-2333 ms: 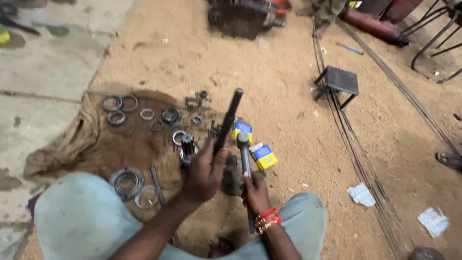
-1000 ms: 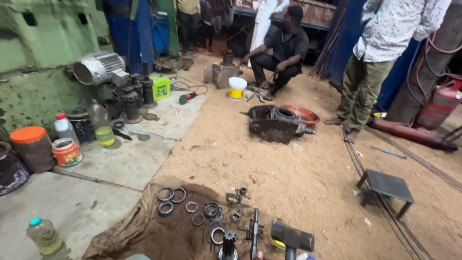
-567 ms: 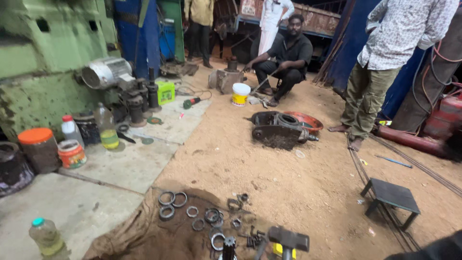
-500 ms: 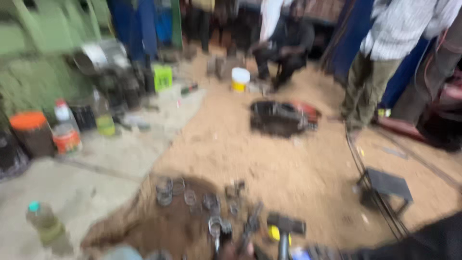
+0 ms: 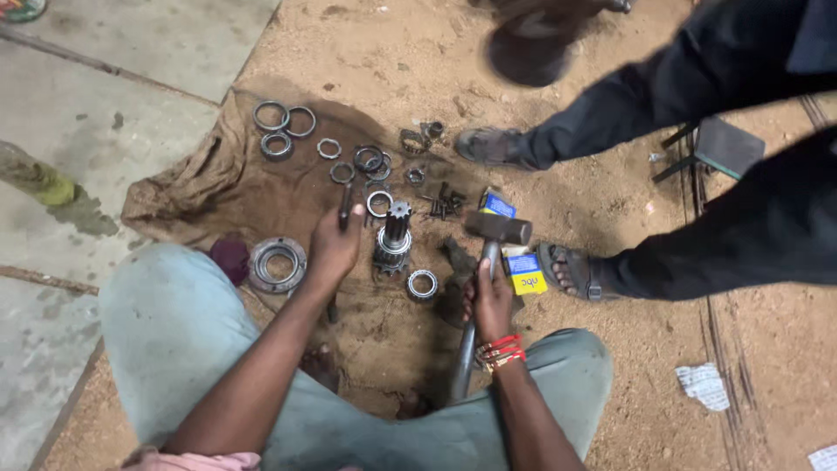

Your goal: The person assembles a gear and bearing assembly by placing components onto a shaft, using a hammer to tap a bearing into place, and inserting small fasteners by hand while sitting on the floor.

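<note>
Pointing away from the person, hammer (image 5: 488, 262) upright in right hand (image 5: 491, 301).

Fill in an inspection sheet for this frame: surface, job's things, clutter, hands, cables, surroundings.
Surface: brown cloth on sandy ground, beside a concrete slab.
Job's things: geared shaft upright; hammer; dark rod.
Clutter: bearing rings, flanged ring, blue-yellow boxes, paper scraps.
Hands: left hand grips the rod; right hand grips the hammer handle.
Cables: thin lines on the ground.
Surroundings: another person's sandalled feet, small stool.
</note>
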